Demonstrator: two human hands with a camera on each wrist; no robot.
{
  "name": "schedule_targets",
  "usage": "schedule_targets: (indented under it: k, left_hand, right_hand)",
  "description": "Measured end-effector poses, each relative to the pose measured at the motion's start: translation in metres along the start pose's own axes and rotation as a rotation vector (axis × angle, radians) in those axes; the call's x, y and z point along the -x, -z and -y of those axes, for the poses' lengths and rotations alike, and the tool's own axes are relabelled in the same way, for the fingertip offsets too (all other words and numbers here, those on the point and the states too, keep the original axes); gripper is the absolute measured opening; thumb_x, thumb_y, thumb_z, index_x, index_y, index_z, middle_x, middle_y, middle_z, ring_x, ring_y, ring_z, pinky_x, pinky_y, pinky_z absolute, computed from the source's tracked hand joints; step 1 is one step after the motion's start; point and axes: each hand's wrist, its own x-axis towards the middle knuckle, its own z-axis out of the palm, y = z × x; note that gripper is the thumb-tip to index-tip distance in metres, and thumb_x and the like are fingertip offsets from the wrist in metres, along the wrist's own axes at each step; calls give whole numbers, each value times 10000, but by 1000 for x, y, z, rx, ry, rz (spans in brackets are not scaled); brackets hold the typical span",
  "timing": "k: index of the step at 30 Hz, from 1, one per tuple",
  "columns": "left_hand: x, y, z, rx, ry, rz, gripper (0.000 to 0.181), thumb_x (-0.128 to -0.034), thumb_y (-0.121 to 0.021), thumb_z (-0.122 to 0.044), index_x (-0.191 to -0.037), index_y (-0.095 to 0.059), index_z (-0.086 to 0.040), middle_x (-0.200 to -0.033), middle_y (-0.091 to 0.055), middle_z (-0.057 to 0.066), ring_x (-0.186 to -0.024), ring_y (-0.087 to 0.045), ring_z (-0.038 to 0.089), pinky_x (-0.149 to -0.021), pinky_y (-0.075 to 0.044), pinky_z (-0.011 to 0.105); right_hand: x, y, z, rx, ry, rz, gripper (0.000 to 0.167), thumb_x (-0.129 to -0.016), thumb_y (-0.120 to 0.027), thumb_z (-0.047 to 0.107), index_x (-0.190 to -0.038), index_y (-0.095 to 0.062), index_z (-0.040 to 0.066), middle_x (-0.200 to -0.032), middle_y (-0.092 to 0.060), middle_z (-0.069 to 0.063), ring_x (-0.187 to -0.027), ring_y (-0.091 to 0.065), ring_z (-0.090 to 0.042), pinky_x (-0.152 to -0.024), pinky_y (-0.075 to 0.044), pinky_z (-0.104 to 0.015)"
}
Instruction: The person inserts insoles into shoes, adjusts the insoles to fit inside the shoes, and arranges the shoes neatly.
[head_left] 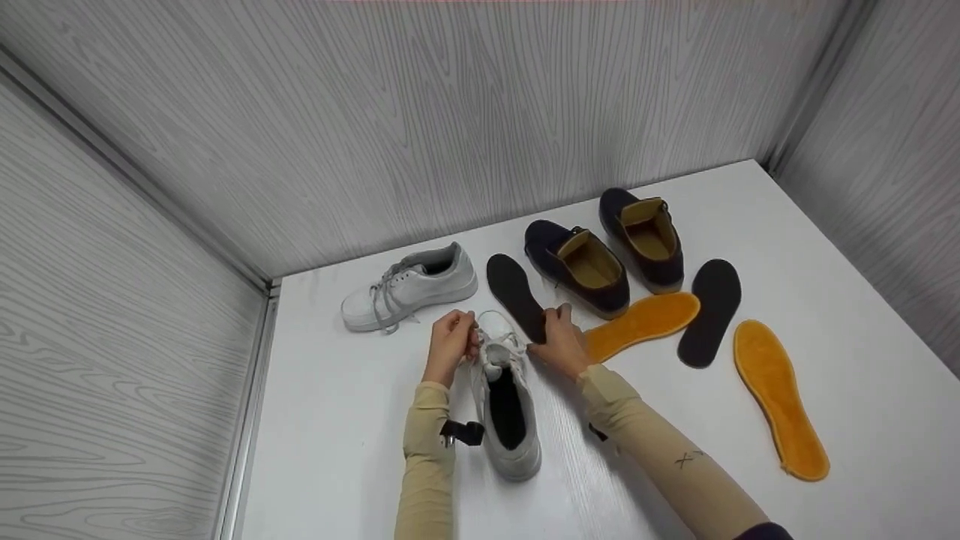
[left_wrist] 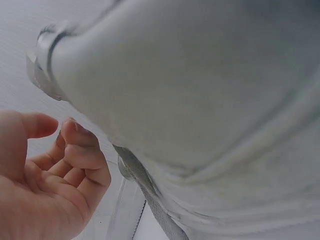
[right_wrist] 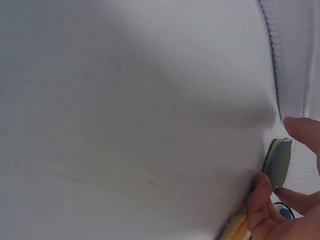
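Flanks the white sneaker (head_left: 529, 420), sole-down on the table (head_left: 337, 435)! Curls the left hand (head_left: 450, 345) beside the laces (head_left: 511, 343), can't tell whether pinching any of them; holds the right hand (head_left: 562, 345) unclenched opposite, near the dark insole (head_left: 514, 289).

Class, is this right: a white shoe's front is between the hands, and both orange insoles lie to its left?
Wrong side: the head view shows both orange insoles right of the white shoe, whose front is between the left hand and right hand.

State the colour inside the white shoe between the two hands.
The shoe's interior is black or nearly so; the head view shows it best.
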Motion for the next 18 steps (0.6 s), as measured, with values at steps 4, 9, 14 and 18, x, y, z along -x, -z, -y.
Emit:
schedule_targets:
  k: [4,9,14,18]
  left_hand:
    - [-5,1,-4,-17,34,34,276,-1016,-515,-163,-848,-618,31,-592,-529,40,-450,-476,108,-428,-396,232]
    - [-12,-1,-13,-16,68,102,282,-1012,-498,-135,-987,-636,111,-607,-547,42,-475,-499,112,-453,-408,230]
    - [-23,-3,-24,37,97,139,268,-1002,-495,-105,-1109,-606,114,-683,-575,67,-525,-541,122,-501,-441,228]
    - [-30,-4,-27,75,118,147,291,-1018,-466,-97,-1175,-566,127,-836,-654,167,-600,-606,144,-570,-506,253]
  right_hand:
    - [-3,-4,3,15,-1,-9,682,-790,-835,253,-1297,-497,-55,-1301,-378,-249,-906,-637,-437,-799,-530,-489]
    - [-8,-7,5,56,-23,-18,679,-781,-836,266,-1263,-492,-66,-1274,-388,-244,-824,-639,-425,-741,-538,-483]
    - [-8,-10,6,63,-57,-46,663,-753,-828,311,-1160,-512,-107,-1175,-436,-252,-792,-632,-446,-719,-539,-513]
    - [-7,-9,8,28,-64,-68,713,-708,-843,373,-1085,-533,-147,-1122,-454,-261,-792,-623,-456,-751,-535,-518]
